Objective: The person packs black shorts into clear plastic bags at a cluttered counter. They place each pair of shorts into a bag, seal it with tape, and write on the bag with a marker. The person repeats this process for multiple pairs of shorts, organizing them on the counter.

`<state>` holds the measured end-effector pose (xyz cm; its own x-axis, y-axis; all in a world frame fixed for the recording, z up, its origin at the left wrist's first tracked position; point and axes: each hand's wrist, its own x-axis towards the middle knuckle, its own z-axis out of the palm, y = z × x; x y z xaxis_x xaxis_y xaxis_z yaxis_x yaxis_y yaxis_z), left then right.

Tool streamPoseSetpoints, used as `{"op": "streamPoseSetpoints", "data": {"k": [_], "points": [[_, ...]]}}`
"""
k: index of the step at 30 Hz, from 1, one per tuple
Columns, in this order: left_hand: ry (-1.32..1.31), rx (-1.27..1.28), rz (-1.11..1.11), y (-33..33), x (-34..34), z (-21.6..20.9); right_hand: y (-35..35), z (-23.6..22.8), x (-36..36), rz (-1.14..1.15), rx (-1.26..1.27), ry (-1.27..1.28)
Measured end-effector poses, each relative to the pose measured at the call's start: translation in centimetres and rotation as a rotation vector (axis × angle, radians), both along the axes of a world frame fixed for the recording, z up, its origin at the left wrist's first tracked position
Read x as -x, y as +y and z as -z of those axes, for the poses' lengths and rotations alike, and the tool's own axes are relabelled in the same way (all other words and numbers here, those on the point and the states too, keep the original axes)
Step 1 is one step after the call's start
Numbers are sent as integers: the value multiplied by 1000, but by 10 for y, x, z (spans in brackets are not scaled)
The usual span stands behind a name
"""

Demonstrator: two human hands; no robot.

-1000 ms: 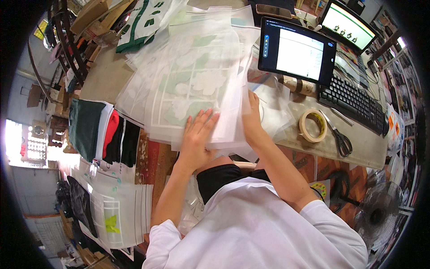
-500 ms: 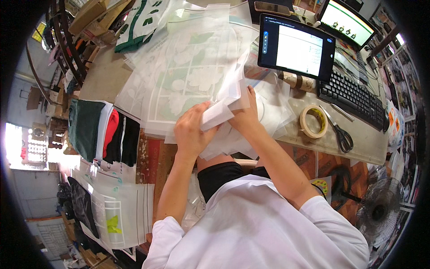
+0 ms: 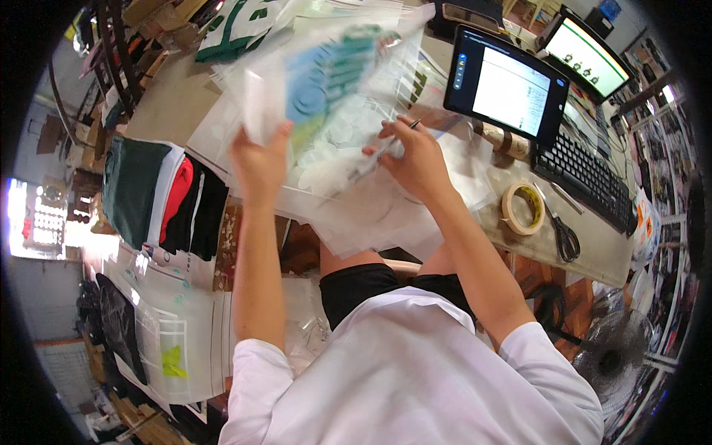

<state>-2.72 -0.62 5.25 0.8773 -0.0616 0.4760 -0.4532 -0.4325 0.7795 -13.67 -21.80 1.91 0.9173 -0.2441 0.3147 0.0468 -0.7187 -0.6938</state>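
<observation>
In my left hand (image 3: pixel 259 167) is the edge of a translucent printed sheet (image 3: pixel 319 83) with blue and green lettering. It is lifted off the table, tilted and smeared by motion. A slim pen-like tool (image 3: pixel 384 147) sits between the fingers of my right hand (image 3: pixel 417 163); its lower end is blurred, so its exact kind cannot be told. Under both hands lie more translucent sheets (image 3: pixel 437 211), overlapping one another and hanging over the table's near edge.
A tablet (image 3: pixel 512 89), monitor (image 3: pixel 589 55) and keyboard (image 3: pixel 586 178) stand to the right, with a tape roll (image 3: pixel 512 215) and scissors (image 3: pixel 566 239) nearby. Folded clothes (image 3: pixel 133 189) lie left. A fan (image 3: pixel 612 360) stands lower right; printed sheets (image 3: pixel 204 334) lie lower left.
My left hand has moved left and up, raising the blue-and-green sheet over the pile. The hands have drawn apart, and the pen-like tool now shows in my right hand.
</observation>
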Motion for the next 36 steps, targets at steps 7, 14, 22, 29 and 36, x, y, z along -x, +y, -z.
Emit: {"op": "streamPoseSetpoints", "data": {"k": [7, 14, 22, 29, 36], "points": [[-154, 177, -99, 38, -56, -65, 50, 3, 23, -425, 519, 71], [-279, 107, -131, 65, -97, -98, 53, 4, 21, -463, 631, 76], [-313, 167, -154, 76, -109, -104, 36, -8, 0, -551, 355, 48], [-383, 268, -150, 93, -168, -135, -50, -127, -119, -211, 448, -327], [-835, -86, -309, 94, -176, -208, -229, -351, -142, -222, -53, -491]]}}
